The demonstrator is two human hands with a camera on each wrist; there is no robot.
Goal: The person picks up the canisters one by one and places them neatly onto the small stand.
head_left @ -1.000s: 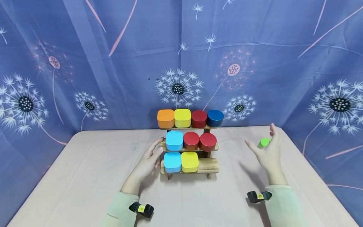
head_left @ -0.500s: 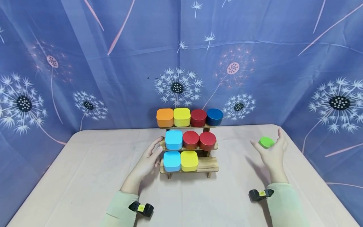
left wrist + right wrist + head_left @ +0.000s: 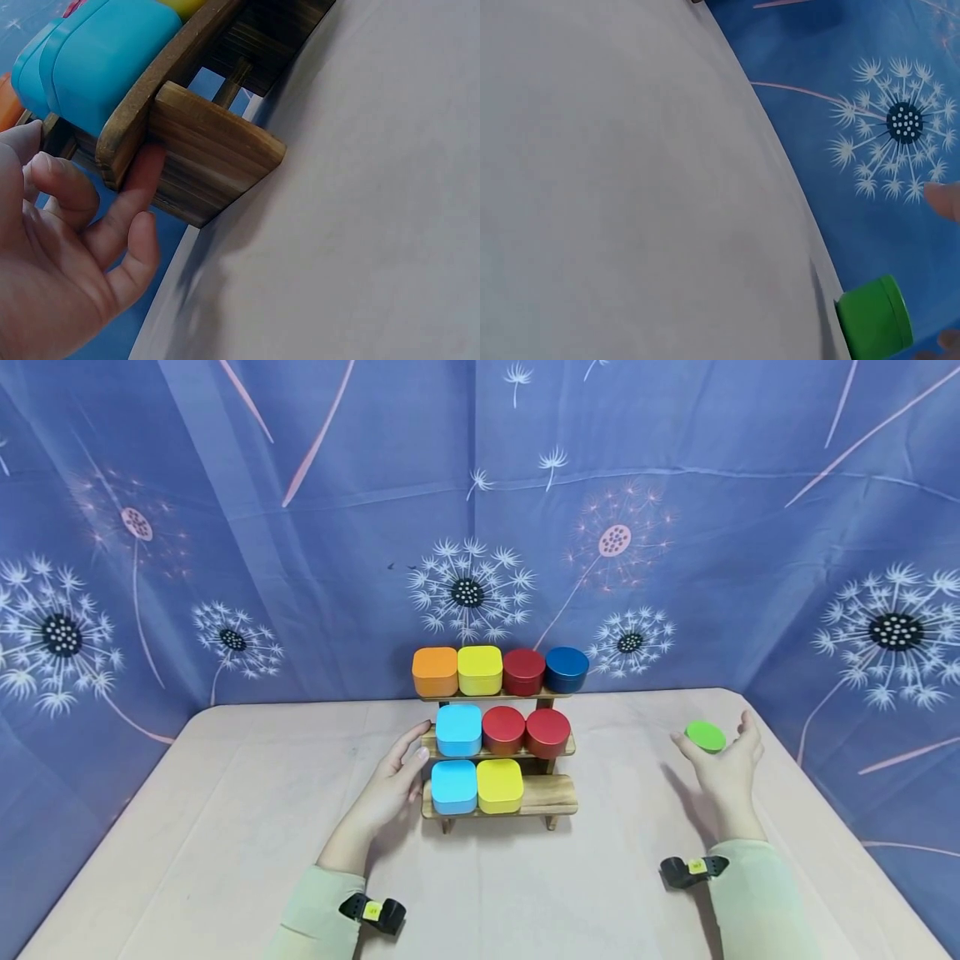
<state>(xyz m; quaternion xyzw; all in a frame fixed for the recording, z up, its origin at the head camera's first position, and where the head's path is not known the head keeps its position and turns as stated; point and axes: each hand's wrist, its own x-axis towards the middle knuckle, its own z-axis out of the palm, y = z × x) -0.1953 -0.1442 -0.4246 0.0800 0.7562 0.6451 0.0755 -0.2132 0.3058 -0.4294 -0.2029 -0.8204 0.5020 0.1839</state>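
A three-tier wooden stand point(image 3: 551, 795) holds square and round lidded tins. My left hand point(image 3: 386, 789) is at its left side, thumb and index finger at either side of the middle tier's end. In the left wrist view, another finger point(image 3: 142, 176) reaches up against the lowest tier beside a light-blue square tin point(image 3: 112, 64). Far to the right, a round green tin point(image 3: 705, 737) stands on the table. Around it my right hand point(image 3: 727, 772) has thumb and fingers spread apart. A gap shows between thumb and green tin point(image 3: 874, 319) in the right wrist view.
The top tier bears orange point(image 3: 435, 671), yellow point(image 3: 480, 670), red point(image 3: 523, 672) and dark-blue point(image 3: 567, 669) tins. Two red round tins point(image 3: 547, 732) sit on the middle tier, a yellow one point(image 3: 500, 786) below. A blue dandelion-print cloth point(image 3: 330, 577) hangs behind the table.
My right hand has moved to the right and slightly down, uncovering more of the green tin. The left hand keeps its place at the stand.
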